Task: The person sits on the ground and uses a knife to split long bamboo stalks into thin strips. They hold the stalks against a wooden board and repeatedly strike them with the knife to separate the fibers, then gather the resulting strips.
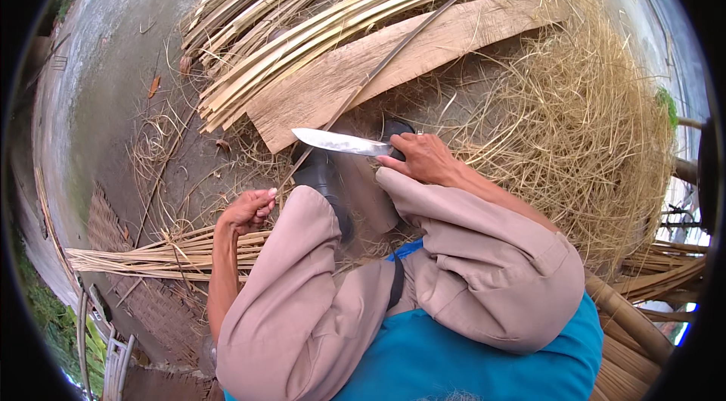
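My right hand [425,158] grips the dark handle of a large knife [339,141], whose broad shiny blade points left. Beneath or against the blade runs a long, thin bamboo strip [389,58], brownish at its far part. It slants from the far right down to my left hand [248,211], which is closed in a pinch at its near end. The fingertips hide part of that grip. Blade and strip cross just in front of my knees, near a dark boot [321,176].
Beyond the knife lies a wooden plank [469,30], with bundles of pale split strips [363,9] behind it. A heap of curly shavings [575,136] covers the right side. Another bundle of thin strips [144,260] lies by my left forearm, over a woven mat [162,310].
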### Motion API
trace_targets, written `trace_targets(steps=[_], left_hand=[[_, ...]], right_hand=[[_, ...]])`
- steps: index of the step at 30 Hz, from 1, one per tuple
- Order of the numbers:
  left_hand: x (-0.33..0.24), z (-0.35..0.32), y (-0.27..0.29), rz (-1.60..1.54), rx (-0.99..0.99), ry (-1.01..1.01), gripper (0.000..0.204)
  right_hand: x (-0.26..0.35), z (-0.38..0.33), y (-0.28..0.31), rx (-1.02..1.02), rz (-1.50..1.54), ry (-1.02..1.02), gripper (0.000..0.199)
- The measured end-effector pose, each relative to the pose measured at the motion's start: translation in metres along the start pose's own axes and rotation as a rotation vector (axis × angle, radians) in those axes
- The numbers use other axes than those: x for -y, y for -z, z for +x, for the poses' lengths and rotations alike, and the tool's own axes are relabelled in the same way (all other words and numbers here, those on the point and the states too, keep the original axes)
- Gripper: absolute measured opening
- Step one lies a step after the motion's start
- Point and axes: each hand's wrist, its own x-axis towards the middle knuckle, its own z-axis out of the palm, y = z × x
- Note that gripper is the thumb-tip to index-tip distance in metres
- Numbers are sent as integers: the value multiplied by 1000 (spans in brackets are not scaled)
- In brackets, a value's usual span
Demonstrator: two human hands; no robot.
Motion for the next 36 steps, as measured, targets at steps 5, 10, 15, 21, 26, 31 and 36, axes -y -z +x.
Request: trace_targets(steps=[5,10,15,21,26,31,36], left_hand=[[51,-19,29,4,-54,-11,36],[62,-30,59,-8,-8,76,35],[105,-100,97,130,-176,92,35],[14,8,-28,804,-770,-546,47],[-12,82,-94,934,-1201,-957,36],[-11,95,-89,1019,-1245,-1034,33],[17,59,-77,987,-1231,-966,29]], right_hand=[[-104,26,38,-63,213,-798,55],[-66,10,8,-20,-22,-145,60],[-206,7,87,-326,196,-1072,73],[-62,38,21,78,333,-761,60],[23,30,-6,201,193,-258,58],[-130,28,75,-123,275,-1080,60],[-65,21,53,215,170,-630,52]])
